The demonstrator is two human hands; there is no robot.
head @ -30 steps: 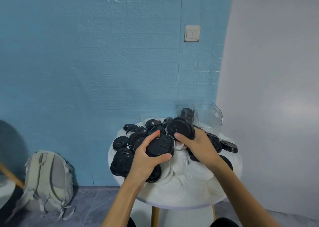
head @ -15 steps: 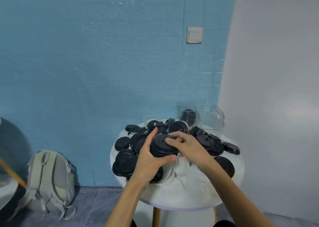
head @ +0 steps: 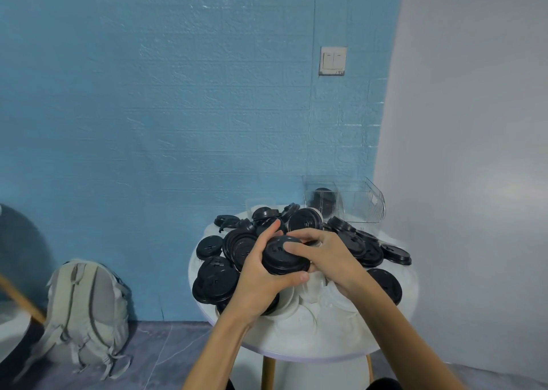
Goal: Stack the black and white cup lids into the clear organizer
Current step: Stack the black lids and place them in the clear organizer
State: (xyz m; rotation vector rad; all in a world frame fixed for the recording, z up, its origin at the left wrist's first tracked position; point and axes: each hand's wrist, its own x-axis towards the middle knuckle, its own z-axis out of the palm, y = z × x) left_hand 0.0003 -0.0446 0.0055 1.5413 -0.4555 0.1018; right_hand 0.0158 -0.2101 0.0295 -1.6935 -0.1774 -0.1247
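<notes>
Lids stack (head: 285, 258) (black) between left hand (head: 261, 277) and right hand (head: 326, 256), mid-table (head: 308, 342).

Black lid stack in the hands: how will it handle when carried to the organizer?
Probably light: the left hand spans the black lid stack by its rim alone. Likely to shear apart if tilted; the right hand presses a thumb on top. Smooth plastic looks slippery.

Round white table (head: 311, 342) w/ black lids (head: 216, 280), white lids (head: 335, 300), clear organizer (head: 367, 205).
</notes>
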